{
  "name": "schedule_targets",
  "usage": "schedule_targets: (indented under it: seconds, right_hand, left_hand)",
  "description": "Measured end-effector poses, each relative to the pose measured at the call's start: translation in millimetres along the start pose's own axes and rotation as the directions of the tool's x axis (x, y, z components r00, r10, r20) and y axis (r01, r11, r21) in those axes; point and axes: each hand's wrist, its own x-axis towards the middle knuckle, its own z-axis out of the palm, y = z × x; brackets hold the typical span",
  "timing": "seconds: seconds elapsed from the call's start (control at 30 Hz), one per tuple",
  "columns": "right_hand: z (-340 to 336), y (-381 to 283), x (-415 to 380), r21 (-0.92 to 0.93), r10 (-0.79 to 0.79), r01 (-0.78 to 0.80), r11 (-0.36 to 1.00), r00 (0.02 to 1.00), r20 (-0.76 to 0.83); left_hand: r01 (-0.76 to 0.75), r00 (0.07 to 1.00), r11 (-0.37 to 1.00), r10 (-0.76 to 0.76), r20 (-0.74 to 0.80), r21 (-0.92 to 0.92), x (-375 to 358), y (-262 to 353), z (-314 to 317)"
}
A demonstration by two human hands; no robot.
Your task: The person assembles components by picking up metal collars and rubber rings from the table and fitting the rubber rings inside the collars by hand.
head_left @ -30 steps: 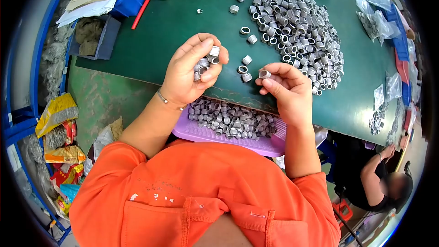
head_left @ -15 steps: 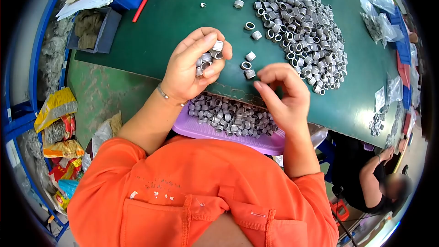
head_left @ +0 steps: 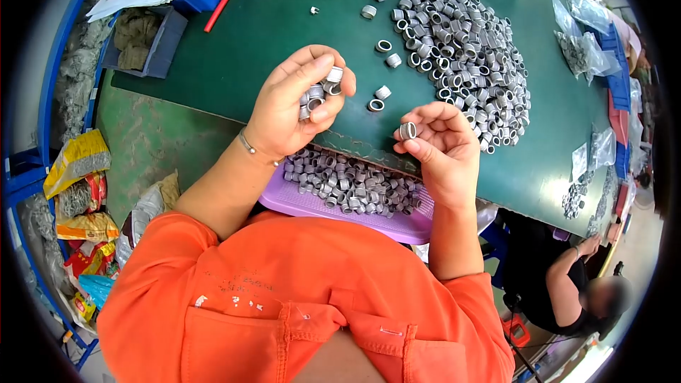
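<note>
Here, our right hand [head_left: 448, 159] pinches one metal ring [head_left: 407, 130], the heap [head_left: 468, 57] just beyond it (our left [head_left: 278, 117], farther off, cups several rings [head_left: 313, 99]).

1. I see the left hand [head_left: 294, 103] cupping several metal rings [head_left: 312, 101].
2. My right hand [head_left: 443, 143] pinches one ring [head_left: 407, 130].
3. A ring pile [head_left: 472, 57] covers part of the green tabletop [head_left: 284, 35].

Short, hollow grey rings [head_left: 472, 64] lie heaped on the green counter [head_left: 234, 64] and in the purple tray [head_left: 340, 223]. The left grip [head_left: 328, 85] holds several, the right grip [head_left: 407, 133] one.
</note>
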Motion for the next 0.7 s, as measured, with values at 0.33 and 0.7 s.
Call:
schedule_targets:
  seconds: [0.33,0.7]
  right_hand:
    - [18.0,-11.3,13.3,-0.755,-0.235,0.454,0.473,0.891,0.388]
    - [13.7,-2.6,14.5,-0.201,0.075,-0.075,0.977,0.997,-0.005]
  left_hand:
    - [0.006,1.000,1.000,-0.006,-0.009,0.005,-0.1,-0.3,0.4]
    - [0.001,0.999,1.000,0.000,-0.045,0.029,-0.4,0.8,2.7]
